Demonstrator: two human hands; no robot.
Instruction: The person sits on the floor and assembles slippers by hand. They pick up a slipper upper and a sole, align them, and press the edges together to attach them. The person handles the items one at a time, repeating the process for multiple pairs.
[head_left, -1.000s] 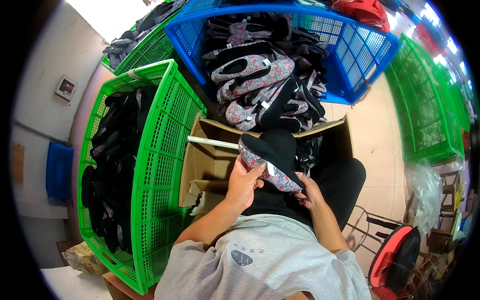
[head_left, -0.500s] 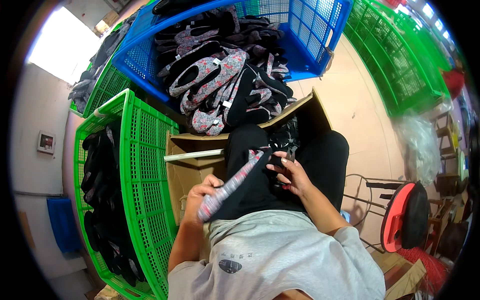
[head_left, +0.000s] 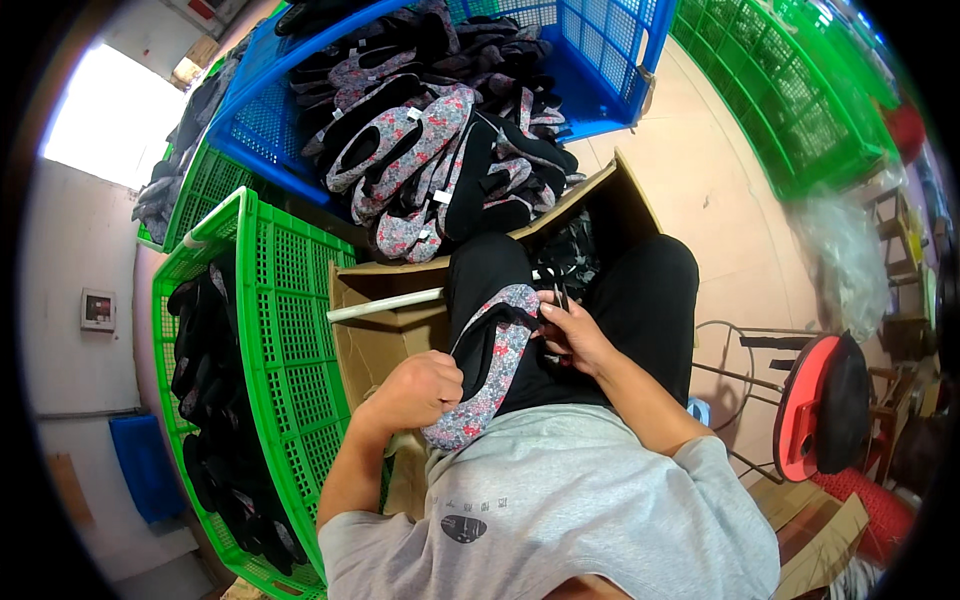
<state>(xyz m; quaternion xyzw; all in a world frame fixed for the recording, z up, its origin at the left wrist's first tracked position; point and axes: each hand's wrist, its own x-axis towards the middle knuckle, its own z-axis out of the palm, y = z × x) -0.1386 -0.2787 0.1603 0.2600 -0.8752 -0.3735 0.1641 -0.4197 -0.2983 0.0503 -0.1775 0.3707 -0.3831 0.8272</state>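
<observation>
A floral grey-and-red slipper [head_left: 497, 385] with black lining lies over my lap, its opening facing up. My left hand [head_left: 424, 388] is closed on the slipper's left edge, near its lower end. By the slipper's upper right side, my right hand [head_left: 573, 335] holds small dark thread snips [head_left: 561, 292], their points up. Its fingertips touch the slipper's edge beside the black trim. How far the snips' blades stand apart is too small to tell.
A cardboard box [head_left: 345, 375] with a white bar [head_left: 385, 305] stands at my knees. Beyond it, a blue crate [head_left: 600, 115] holds piled slippers [head_left: 425, 150]. A green crate [head_left: 300, 370] of black slippers is at my left. A red-and-black round stool [head_left: 810, 405] lies tipped at right.
The slipper has turned from edge-on to show its floral upper and opening. My left hand has shifted slightly right with it, and my right hand has come against its edge.
</observation>
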